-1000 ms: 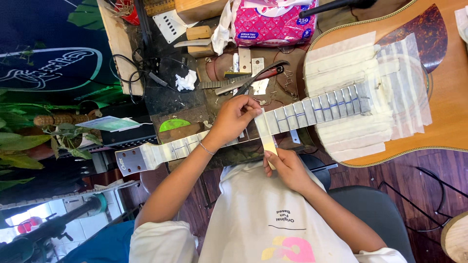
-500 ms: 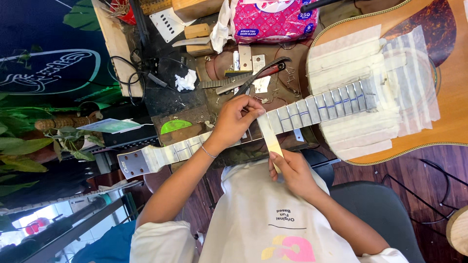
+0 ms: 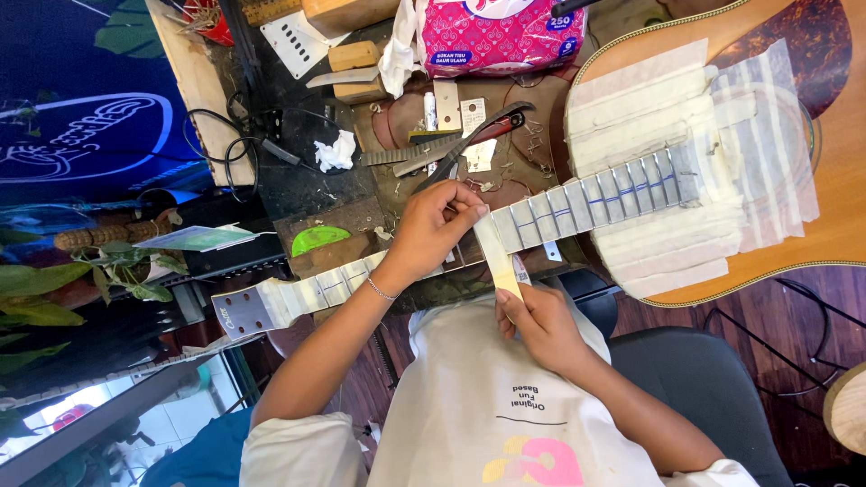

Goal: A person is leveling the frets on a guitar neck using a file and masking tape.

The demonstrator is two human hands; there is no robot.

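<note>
Left hand (image 3: 431, 236): lay on the guitar neck (image 3: 451, 248), fingers curled, tips pressing the upper end of the tape strip (image 3: 495, 254).
Right hand (image 3: 539, 323): sat just below the neck, thumb and fingers pinching the strip's lower end.
Tape strip: pale, cream-coloured, stretched across the neck between both hands.
Neck: already covered with pale tape bands.

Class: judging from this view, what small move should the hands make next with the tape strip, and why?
Probably press the tape strip down across the guitar neck: the left hand pins its top end there, the right hand holds the free end.
</note>
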